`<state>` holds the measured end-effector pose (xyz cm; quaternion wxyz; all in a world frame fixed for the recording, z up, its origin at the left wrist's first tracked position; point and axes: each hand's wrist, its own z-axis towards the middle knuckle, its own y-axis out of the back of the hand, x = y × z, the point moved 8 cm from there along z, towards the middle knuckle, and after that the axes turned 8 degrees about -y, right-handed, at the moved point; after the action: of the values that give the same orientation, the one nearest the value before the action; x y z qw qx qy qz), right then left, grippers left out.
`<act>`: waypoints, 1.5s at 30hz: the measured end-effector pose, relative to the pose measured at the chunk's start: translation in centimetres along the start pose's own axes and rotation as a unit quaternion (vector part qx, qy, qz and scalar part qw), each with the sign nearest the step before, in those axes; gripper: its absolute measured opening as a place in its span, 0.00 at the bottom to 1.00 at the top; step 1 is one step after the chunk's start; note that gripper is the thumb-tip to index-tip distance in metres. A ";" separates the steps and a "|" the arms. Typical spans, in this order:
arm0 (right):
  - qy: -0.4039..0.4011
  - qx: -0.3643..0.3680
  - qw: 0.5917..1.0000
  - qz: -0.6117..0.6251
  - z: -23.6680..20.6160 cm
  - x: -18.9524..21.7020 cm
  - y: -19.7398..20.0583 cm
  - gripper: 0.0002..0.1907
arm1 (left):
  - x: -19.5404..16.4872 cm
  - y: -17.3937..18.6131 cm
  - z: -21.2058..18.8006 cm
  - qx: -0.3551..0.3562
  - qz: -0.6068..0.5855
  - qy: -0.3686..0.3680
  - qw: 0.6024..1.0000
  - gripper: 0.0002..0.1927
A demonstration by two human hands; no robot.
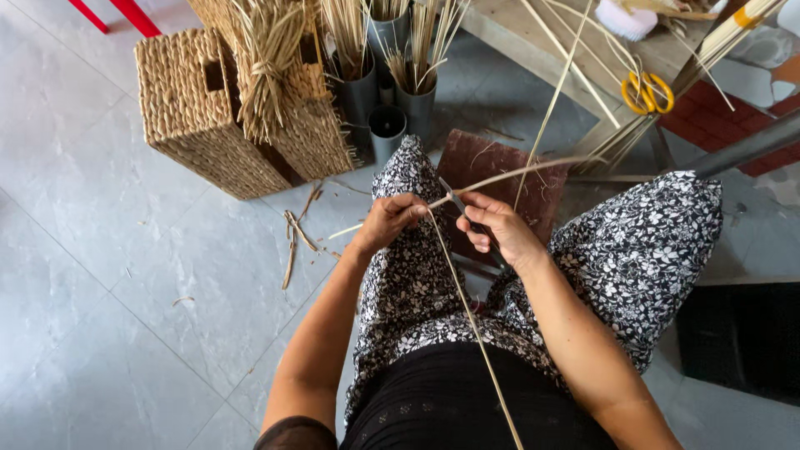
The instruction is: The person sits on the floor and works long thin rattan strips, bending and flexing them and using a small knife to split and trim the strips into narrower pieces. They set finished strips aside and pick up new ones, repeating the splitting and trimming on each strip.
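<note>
From the head view, the seated person's left hand (390,221) pinches a long pale reed strip (467,308) that runs from the lap up past the knees, while the right hand (500,229) closes around a slim dark-handled knife (460,208), blade meeting the strip just between the two hands. To split it cleanly, I'd judge the blade should stay shallow and the left pinch close to the cut (a wandering grip would let the strip twist). At eleven o'clock stands a woven straw basket (196,108); at twelve, grey tubes of reeds (415,100); at two, yellow-handled scissors (647,92) lie on a wooden bench (533,37).
</note>
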<state>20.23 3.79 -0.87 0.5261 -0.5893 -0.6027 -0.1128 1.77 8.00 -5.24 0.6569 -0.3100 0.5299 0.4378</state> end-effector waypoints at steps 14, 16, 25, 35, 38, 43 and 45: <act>0.188 -0.070 0.957 -0.210 1.6 9.9 -0.4 0.21 | -11.4 4.1 3.3 -0.263 0.282 -0.193 0.902 0.10; 0.250 -0.148 0.890 -0.351 0.1 12.0 -0.6 0.22 | -9.7 3.3 4.3 -0.244 0.081 -0.052 0.965 0.14; 0.410 -0.238 0.614 -0.631 -5.3 12.2 -6.3 0.26 | -10.9 -5.4 5.0 -0.082 0.017 0.044 0.996 0.19; 0.449 -0.310 0.571 -0.614 -5.8 12.0 -4.8 0.28 | -10.3 -6.4 2.5 -0.096 0.006 0.095 0.991 0.16; 0.333 -0.309 0.636 -0.623 -3.5 11.3 -3.1 0.23 | -10.8 -5.7 2.2 -0.101 0.051 0.094 0.989 0.16; 0.404 -0.318 0.599 -0.614 -3.4 11.2 -3.2 0.23 | -11.4 -5.7 2.0 -0.107 0.017 0.068 0.992 0.15; 0.376 -0.336 0.618 -0.603 -2.6 11.8 -1.8 0.21 | -11.4 -6.4 1.3 -0.084 0.026 0.072 0.994 0.14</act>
<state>23.01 8.28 10.17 0.2855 -0.1347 -0.4924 -0.8111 7.48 3.59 5.73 0.5771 -0.3807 0.5448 0.4746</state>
